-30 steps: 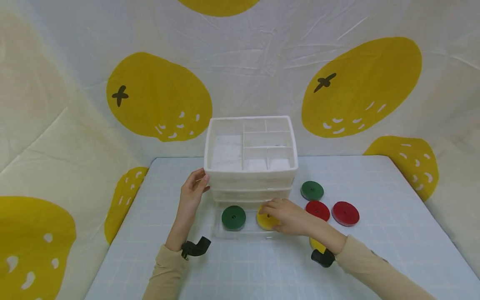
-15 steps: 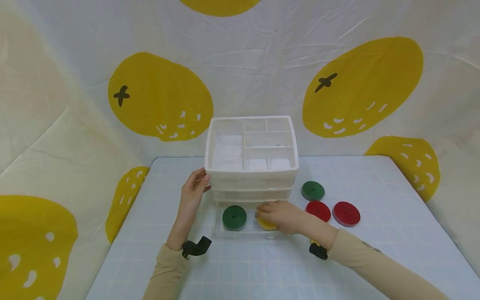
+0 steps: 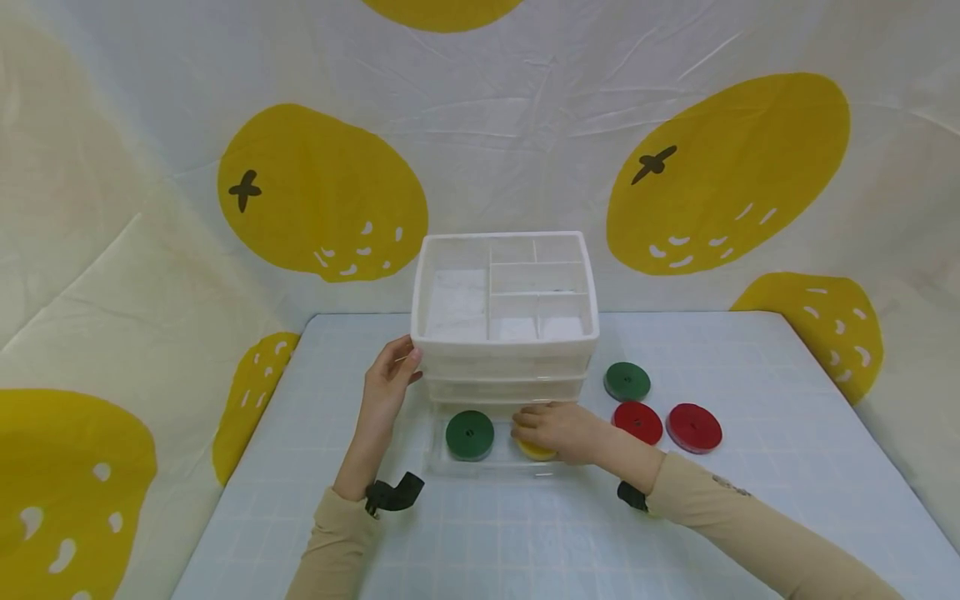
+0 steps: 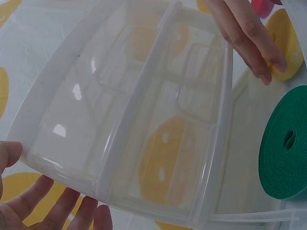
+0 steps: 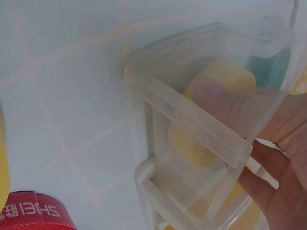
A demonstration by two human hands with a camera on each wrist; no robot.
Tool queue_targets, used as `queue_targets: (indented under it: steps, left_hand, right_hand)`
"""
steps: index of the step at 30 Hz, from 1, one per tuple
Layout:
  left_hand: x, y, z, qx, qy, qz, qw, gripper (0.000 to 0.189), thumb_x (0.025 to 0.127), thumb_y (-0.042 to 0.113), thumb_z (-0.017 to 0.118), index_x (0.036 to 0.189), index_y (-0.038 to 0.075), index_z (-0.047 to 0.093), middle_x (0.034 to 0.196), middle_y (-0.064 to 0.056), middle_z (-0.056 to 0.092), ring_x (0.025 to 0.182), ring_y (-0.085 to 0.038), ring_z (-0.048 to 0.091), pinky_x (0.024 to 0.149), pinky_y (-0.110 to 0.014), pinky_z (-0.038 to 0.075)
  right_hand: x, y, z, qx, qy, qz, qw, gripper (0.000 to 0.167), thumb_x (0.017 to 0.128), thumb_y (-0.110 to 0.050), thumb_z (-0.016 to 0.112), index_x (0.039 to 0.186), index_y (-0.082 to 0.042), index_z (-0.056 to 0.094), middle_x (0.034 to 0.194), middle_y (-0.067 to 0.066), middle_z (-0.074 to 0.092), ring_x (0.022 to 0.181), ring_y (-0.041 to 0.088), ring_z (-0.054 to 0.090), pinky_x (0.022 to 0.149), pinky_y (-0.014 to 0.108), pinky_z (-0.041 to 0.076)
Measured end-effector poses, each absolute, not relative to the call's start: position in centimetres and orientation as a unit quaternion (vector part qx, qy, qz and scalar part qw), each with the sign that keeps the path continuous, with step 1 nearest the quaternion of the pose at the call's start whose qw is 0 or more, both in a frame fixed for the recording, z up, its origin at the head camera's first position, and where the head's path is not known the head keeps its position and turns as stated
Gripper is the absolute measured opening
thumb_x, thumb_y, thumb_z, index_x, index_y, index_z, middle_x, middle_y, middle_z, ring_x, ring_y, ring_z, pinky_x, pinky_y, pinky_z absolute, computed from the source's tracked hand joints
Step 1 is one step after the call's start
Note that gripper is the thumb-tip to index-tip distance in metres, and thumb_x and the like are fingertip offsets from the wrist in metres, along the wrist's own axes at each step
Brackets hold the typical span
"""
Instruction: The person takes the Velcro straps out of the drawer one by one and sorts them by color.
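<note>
A white drawer unit stands on the table with its clear bottom drawer pulled out. My left hand rests at the unit's front left corner. In the left wrist view its fingers lie fairly straight along the side wall. A green tape roll lies flat in the drawer's left half. In the right half, my right hand holds a yellow tape roll, covering most of it. Through the clear plastic in the right wrist view, a digit presses against the yellow roll.
Right of the unit lie a green roll and two red rolls. Another yellow roll shows at the right wrist view's left edge. A divided tray tops the unit. A patterned cloth hangs behind the table.
My right hand has shifted over the yellow roll, covering more of it, and its forearm has swung slightly. The left hand keeps its place at the unit's corner.
</note>
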State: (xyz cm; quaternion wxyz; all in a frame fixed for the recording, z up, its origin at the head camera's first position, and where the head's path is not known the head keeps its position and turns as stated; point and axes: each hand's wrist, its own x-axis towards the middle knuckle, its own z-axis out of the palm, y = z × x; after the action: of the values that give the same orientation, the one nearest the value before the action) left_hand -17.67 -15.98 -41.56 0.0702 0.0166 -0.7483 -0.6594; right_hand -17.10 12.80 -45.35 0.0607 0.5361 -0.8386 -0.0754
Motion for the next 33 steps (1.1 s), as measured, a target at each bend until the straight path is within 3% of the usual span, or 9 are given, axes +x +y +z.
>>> queue_targets:
  steps: [6, 13, 24, 33]
  left_hand:
    - [-17.7, -16.0, -41.6, 0.015, -0.752, -0.655, 0.07, 0.039, 0.094, 0.035, 0.061, 0.128, 0.015, 0.057, 0.127, -0.007, 0.059, 0.108, -0.009, 0.06, 0.094, -0.035, 0.052]
    - [-17.6, -16.0, -41.4, 0.019, -0.753, -0.655, 0.065, 0.039, 0.094, 0.034, 0.061, 0.128, 0.016, 0.057, 0.127, -0.008, 0.059, 0.11, -0.013, 0.059, 0.097, -0.04, 0.051]
    - [-17.6, -16.0, -41.5, 0.02, -0.753, -0.654, 0.071, 0.039, 0.094, 0.035, 0.061, 0.128, 0.015, 0.057, 0.126, -0.006, 0.059, 0.108, -0.009, 0.06, 0.093, -0.035, 0.052]
    - [-17.6, -16.0, -41.5, 0.019, -0.751, -0.656, 0.067, 0.04, 0.093, 0.035, 0.062, 0.129, 0.016, 0.057, 0.127, -0.007, 0.058, 0.114, -0.018, 0.058, 0.097, -0.041, 0.05]
  right_hand:
    - [-17.1, 12.6, -45.6, 0.533, -0.837, -0.094, 0.08, 0.042, 0.081, -0.019, 0.076, 0.122, -0.021, 0.064, 0.128, -0.001, 0.065, 0.119, 0.02, 0.057, 0.103, 0.037, 0.047]
    - [-16.9, 12.7, -45.3, 0.528, -0.843, -0.084, 0.058, 0.042, 0.08, -0.018, 0.077, 0.119, -0.02, 0.064, 0.122, -0.001, 0.065, 0.113, 0.019, 0.057, 0.1, 0.035, 0.049]
    - [-16.5, 12.2, -44.6, 0.523, -0.85, -0.062, 0.033, 0.047, 0.081, -0.017, 0.076, 0.126, -0.02, 0.061, 0.128, 0.0, 0.063, 0.121, 0.021, 0.055, 0.101, 0.035, 0.049]
    - [-15.9, 12.1, -43.5, 0.509, -0.86, -0.035, 0.01, 0.049, 0.082, -0.012, 0.074, 0.128, -0.02, 0.059, 0.131, 0.001, 0.059, 0.121, 0.022, 0.049, 0.1, 0.035, 0.05]
